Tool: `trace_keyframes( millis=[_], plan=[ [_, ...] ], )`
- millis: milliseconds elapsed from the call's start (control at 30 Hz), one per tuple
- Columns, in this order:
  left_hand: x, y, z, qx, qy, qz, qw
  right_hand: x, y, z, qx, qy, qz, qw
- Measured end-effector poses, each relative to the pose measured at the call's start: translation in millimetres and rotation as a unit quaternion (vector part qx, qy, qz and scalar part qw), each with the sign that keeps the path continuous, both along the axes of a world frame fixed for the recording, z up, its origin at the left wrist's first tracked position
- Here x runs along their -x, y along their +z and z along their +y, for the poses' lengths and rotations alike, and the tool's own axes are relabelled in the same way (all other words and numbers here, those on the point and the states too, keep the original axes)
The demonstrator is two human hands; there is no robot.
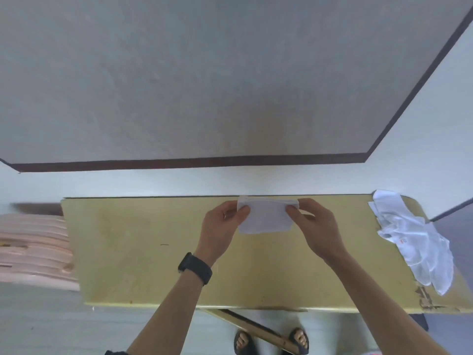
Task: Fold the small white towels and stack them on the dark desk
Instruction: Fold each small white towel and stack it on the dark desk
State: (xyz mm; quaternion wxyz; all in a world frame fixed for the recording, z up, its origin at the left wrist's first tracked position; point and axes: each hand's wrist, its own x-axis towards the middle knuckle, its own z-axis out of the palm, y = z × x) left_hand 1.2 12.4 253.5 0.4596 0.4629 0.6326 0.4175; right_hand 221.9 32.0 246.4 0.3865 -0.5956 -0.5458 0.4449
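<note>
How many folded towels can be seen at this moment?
1. The folded towel is pinched between the left hand and the right hand over the far edge of the table. The crumpled white pile at the table's right end may hide more.

On the desk (143,254), a folded towel (266,218) seemingly lies far-centre, a towel pile (416,239) at the right end.
</note>
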Motion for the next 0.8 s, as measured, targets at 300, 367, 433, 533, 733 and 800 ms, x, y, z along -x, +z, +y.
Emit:
trace_keyframes(
  millis=[300,367,433,533,733,800],
  plan=[
    [-5,95,-46,-0.177,0.170,0.113,0.963,67,94,-27,-0.176,-0.019,0.013,0.984],
    [-1,106,-63,-0.173,0.195,0.089,0.961,74,104,-37,-0.185,0.003,0.016,0.983],
    [3,112,-87,-0.163,0.222,0.075,0.958,80,108,-50,-0.189,0.034,0.029,0.981],
    [9,105,-136,-0.133,0.278,0.070,0.949,91,100,-79,-0.166,0.090,0.048,0.981],
    [15,64,-276,-0.033,0.448,0.013,0.893,131,61,-180,-0.071,0.238,0.042,0.968],
    [20,53,-333,-0.012,0.498,0.006,0.867,148,49,-228,-0.051,0.295,0.042,0.953]
  ],
)
